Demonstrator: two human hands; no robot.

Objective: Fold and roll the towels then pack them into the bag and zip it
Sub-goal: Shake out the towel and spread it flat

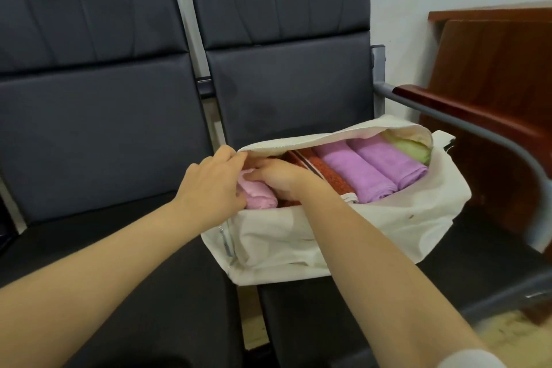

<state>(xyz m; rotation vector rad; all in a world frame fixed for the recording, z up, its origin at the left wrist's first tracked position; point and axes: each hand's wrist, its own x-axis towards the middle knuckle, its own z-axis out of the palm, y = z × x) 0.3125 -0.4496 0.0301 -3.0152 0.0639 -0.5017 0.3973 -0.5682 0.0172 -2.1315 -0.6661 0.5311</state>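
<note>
A cream canvas bag (298,242) lies open on the right-hand seat. Inside it lie rolled towels side by side: a pale green one (409,148) at the far right, two purple ones (370,170), a rust-orange striped one (331,173), and a pink one (258,196) at the left end. My left hand (209,185) holds the left end of the bag's upper flap, with its palm against the pink roll. My right hand (280,179) reaches into the bag with fingers curled on the pink roll. The zipper (225,240) hangs open at the bag's left side.
Two dark padded chairs (98,128) stand side by side against a white wall. A grey metal armrest with a wooden pad (466,116) runs along the bag's right. A wooden desk (501,48) stands behind it.
</note>
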